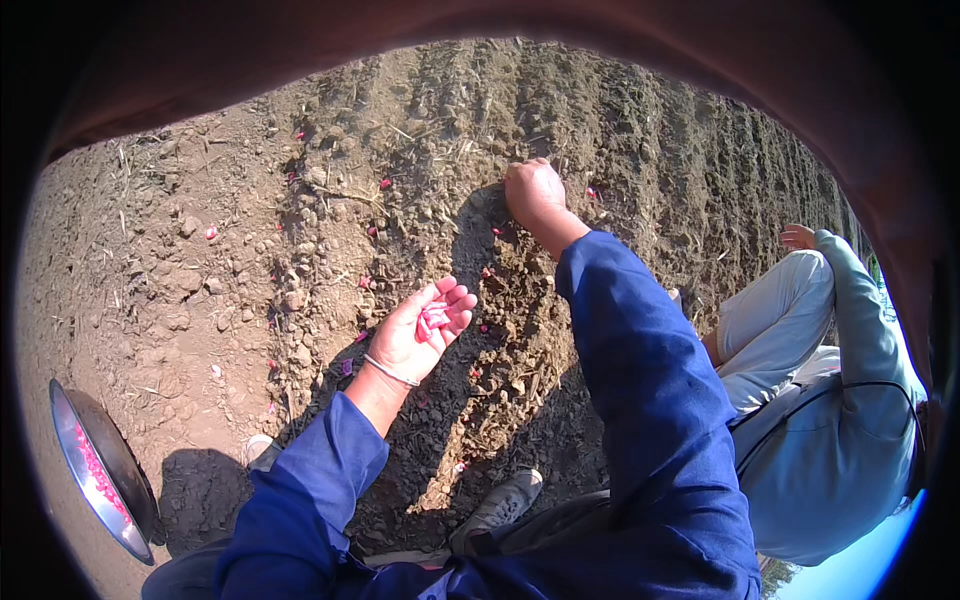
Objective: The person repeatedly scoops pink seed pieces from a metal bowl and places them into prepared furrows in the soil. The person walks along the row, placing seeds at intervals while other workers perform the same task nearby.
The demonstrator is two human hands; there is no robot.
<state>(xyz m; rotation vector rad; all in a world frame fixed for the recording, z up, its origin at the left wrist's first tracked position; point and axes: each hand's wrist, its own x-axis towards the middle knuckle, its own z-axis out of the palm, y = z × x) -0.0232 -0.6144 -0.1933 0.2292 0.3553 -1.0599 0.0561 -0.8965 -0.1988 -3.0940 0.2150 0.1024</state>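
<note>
My left hand (416, 330) is palm up above the soil, fingers slightly curled around several pink-coated pieces (433, 319), perhaps seeds or cloves. A pale bracelet circles that wrist. Farther out and to the right, my right hand (535, 191) is down at the tilled soil (517, 315), knuckles up; its fingertips are hidden, so whether it holds anything cannot be seen. Similar pink pieces lie spaced in rows on the ground, one (496, 232) just below my right hand and another (385, 184) to its left.
A metal basin (101, 472) with many pink pieces stands at the lower left. My shoe (506, 499) rests on the soil below my hands. Close on the right a co-worker (817, 420) in light clothing sits or crouches. Furrows run away at the upper right.
</note>
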